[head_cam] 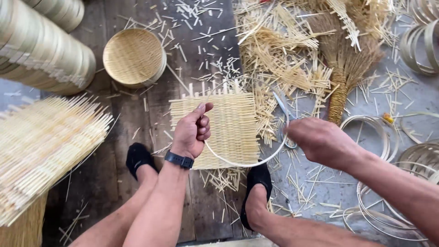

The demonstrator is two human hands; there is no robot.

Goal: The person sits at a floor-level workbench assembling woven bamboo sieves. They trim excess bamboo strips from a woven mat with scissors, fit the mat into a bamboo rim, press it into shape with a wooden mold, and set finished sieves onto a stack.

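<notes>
My left hand (pixel 192 130) grips the rim of a thin round bamboo hoop (pixel 242 163) and presses it onto a square woven bamboo mat (pixel 231 121) that lies on the floor. A dark watch sits on that wrist. My right hand (pixel 318 139) holds a pair of scissors (pixel 283 110), its blades pointing up along the mat's right edge. Both my feet, in black shoes (pixel 258 180), rest near the mat's lower corners.
A finished round woven tray (pixel 133 57) lies at the upper left beside stacked bamboo rings (pixel 41 50). A pile of woven mats (pixel 43 146) is at the left. Cut bamboo strips litter the floor; a broom (pixel 340 87) and loose hoops (pixel 393 201) lie at the right.
</notes>
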